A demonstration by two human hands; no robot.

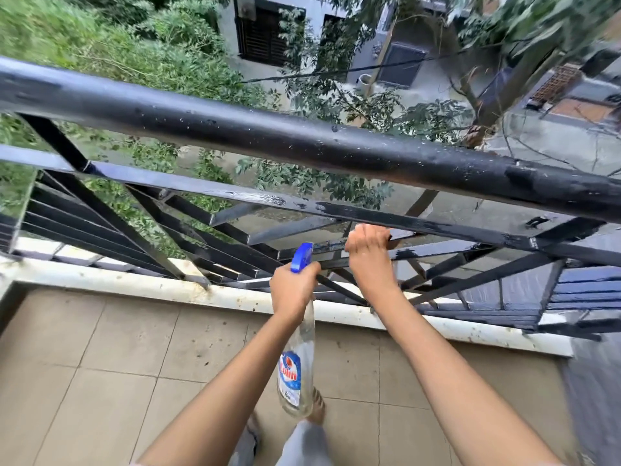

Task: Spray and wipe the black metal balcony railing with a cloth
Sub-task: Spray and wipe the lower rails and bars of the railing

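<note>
The black metal railing point(302, 142) crosses the view, its thick top rail speckled with droplets. Thinner bars below it look wet and streaked. My left hand point(294, 289) grips the neck of a clear spray bottle point(297, 368) with a blue trigger head point(301, 257), which points at the lower bars. My right hand point(369, 253) is just to its right, fingers curled over a lower bar point(437, 250). A dark scrap that looks like the cloth point(398, 234) shows at its fingertips; the rest is hidden under the hand.
A white, stained ledge point(134, 284) runs under the railing, with beige floor tiles point(100, 364) in front of it. My foot point(317, 406) stands below the bottle. Beyond the railing is a drop to trees, a grey building and a yard.
</note>
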